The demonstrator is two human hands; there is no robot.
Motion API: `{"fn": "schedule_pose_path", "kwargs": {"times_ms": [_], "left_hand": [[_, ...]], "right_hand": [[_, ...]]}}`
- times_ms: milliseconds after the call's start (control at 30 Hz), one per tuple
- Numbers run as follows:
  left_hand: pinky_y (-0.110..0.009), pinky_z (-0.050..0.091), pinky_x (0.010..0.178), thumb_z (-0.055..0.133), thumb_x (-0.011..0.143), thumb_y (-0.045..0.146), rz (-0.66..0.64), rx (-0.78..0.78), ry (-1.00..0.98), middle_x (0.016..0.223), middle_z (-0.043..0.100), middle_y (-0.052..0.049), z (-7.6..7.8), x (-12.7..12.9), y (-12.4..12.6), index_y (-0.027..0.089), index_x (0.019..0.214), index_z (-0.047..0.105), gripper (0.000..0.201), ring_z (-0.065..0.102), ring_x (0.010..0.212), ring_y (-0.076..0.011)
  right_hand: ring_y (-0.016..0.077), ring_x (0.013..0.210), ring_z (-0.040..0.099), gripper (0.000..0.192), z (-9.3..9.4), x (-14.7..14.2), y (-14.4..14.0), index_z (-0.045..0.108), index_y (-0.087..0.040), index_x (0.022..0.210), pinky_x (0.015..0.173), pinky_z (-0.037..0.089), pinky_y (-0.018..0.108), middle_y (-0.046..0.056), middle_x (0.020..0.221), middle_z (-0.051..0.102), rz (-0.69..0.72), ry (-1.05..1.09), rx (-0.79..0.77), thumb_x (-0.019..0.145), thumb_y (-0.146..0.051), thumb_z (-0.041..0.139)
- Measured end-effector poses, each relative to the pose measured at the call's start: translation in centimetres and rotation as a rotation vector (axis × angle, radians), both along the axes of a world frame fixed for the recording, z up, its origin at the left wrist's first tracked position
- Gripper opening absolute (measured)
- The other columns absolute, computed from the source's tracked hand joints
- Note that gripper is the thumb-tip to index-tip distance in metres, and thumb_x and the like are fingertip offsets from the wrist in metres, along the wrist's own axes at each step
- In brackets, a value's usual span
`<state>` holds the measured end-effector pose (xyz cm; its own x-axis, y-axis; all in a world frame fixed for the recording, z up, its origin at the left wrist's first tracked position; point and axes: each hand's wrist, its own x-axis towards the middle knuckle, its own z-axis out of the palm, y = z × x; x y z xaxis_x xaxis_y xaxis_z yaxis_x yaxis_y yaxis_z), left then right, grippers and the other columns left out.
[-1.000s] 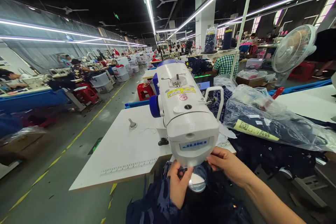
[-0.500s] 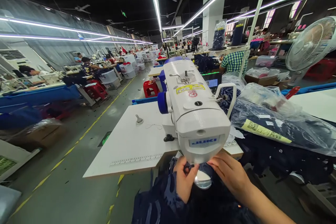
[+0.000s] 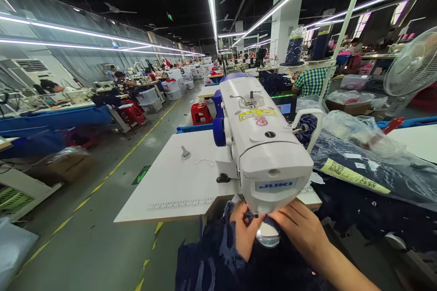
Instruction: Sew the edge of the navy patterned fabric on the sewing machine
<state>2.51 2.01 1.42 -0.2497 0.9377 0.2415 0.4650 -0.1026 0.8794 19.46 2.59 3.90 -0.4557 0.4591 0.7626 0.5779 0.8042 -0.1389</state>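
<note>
A white JUKI sewing machine (image 3: 269, 145) stands in front of me, its head hiding the needle area from view. Dark navy patterned fabric (image 3: 218, 245) hangs below the head and over my lap. At the left of the head, my left hand (image 3: 244, 232) pinches the fabric between thumb and fingers. My right hand (image 3: 302, 227) is on the other side, fingers closed on the fabric edge, with the fingertips partly hidden under the machine head. Between both hands shows a round, shiny metal part (image 3: 268, 235) at the end of the machine's bed.
The white table top (image 3: 184, 177) has a printed ruler and a small metal piece (image 3: 185, 152). Bagged dark garments (image 3: 362, 168) lie to the right, near a fan (image 3: 413, 63). A red stool (image 3: 200, 113) stands beyond the table. Co-workers sit at machines farther off.
The whole view has shifted slightly, with the machine now farther right in the picture. Both hands stay at the fabric by the machine head; the right hand's fingers sit slightly farther under it.
</note>
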Motion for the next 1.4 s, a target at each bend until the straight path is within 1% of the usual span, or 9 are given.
{"fn": "schedule_pose_path", "kwargs": {"times_ms": [200, 267, 367, 500, 633, 733, 967, 1133, 1400], "left_hand": [[-0.031, 0.046, 0.059, 0.064, 0.068, 0.036, -0.050, -0.044, -0.019, 0.061, 0.061, -0.002, 1.6, -0.1, -0.3, 0.017, 0.073, 0.067, 0.020, 0.056, 0.058, -0.0183], [-0.030, 0.045, 0.059, 0.064, 0.067, 0.035, -0.052, -0.062, -0.042, 0.058, 0.059, -0.002, 1.9, -0.1, -0.4, 0.017, 0.070, 0.066, 0.018, 0.056, 0.060, -0.0191], [-0.028, 0.044, 0.058, 0.064, 0.066, 0.035, -0.018, -0.077, -0.103, 0.057, 0.057, 0.000, 2.3, 0.1, -0.6, 0.018, 0.069, 0.064, 0.017, 0.056, 0.060, -0.0182], [-0.026, 0.042, 0.057, 0.063, 0.069, 0.034, 0.006, -0.126, -0.134, 0.058, 0.056, 0.002, 2.6, 0.5, -0.9, 0.020, 0.070, 0.063, 0.015, 0.052, 0.056, -0.0150], [-0.027, 0.045, 0.064, 0.063, 0.070, 0.034, 0.039, -0.091, -0.113, 0.065, 0.062, -0.001, 2.7, 0.7, -1.1, 0.019, 0.070, 0.064, 0.014, 0.058, 0.066, -0.0171], [-0.027, 0.046, 0.064, 0.064, 0.069, 0.036, 0.043, -0.093, -0.125, 0.071, 0.065, -0.003, 2.6, 0.7, -1.1, 0.018, 0.076, 0.066, 0.019, 0.060, 0.070, -0.0184], [-0.028, 0.048, 0.076, 0.059, 0.075, 0.035, -0.115, -0.059, -0.258, 0.088, 0.070, -0.004, 2.0, -0.3, -0.7, 0.019, 0.091, 0.065, 0.023, 0.063, 0.083, -0.0187], [-0.027, 0.048, 0.079, 0.055, 0.078, 0.027, -0.130, -0.005, -0.264, 0.089, 0.069, -0.003, 1.3, -0.7, -0.6, 0.020, 0.091, 0.061, 0.016, 0.062, 0.087, -0.0172], [-0.027, 0.047, 0.077, 0.054, 0.078, 0.023, -0.125, -0.035, -0.340, 0.088, 0.069, -0.002, 1.4, -0.5, -0.5, 0.019, 0.087, 0.060, 0.011, 0.061, 0.082, -0.0157]], "right_hand": [[0.0226, 0.084, 0.063, 0.013, 0.2, 0.0, 1.5, 0.066, -0.024, 0.082, 0.071, 0.051, 0.032, 0.005, 0.088, 0.068, 0.028, 0.187, -0.700, 0.088, -0.024, 0.055], [0.0238, 0.082, 0.063, 0.011, 0.4, 0.0, 2.2, 0.065, -0.022, 0.092, 0.071, 0.052, 0.034, 0.005, 0.088, 0.068, 0.052, 0.267, -0.916, 0.082, -0.028, 0.063], [0.0257, 0.082, 0.063, 0.034, 1.1, 0.0, 3.0, 0.062, -0.020, 0.106, 0.074, 0.052, 0.037, 0.006, 0.091, 0.070, 0.142, 0.356, -1.081, 0.076, -0.035, 0.069], [0.0266, 0.087, 0.063, 0.034, 1.6, -0.1, 3.5, 0.063, -0.022, 0.105, 0.082, 0.049, 0.040, 0.004, 0.091, 0.071, 0.245, 0.348, -1.123, 0.077, -0.040, 0.067], [0.0247, 0.074, 0.062, 0.027, 0.9, 0.4, 3.1, 0.063, -0.023, 0.093, 0.075, 0.048, 0.037, 0.002, 0.077, 0.068, 0.068, 0.274, -1.082, 0.076, -0.044, 0.068], [0.0246, 0.072, 0.061, 0.029, 0.0, 0.8, 2.1, 0.060, -0.024, 0.095, 0.067, 0.046, 0.034, 0.003, 0.078, 0.067, -0.060, 0.304, -1.089, 0.078, -0.047, 0.065], [0.0181, 0.075, 0.053, 0.011, -2.5, 0.1, 0.7, 0.055, -0.023, 0.096, 0.071, 0.042, 0.030, 0.000, 0.080, 0.057, 0.238, 0.714, -1.213, 0.089, -0.029, 0.049], [0.0172, 0.080, 0.048, 0.014, -3.3, -0.1, 0.5, 0.054, -0.024, 0.091, 0.079, 0.039, 0.030, -0.002, 0.081, 0.052, 0.212, 0.872, -1.219, 0.084, -0.017, 0.045], [0.0156, 0.071, 0.046, 0.010, -3.0, -0.1, 0.7, 0.050, -0.024, 0.086, 0.082, 0.040, 0.029, -0.003, 0.074, 0.048, 0.197, 0.805, -1.139, 0.084, -0.017, 0.044]]}}
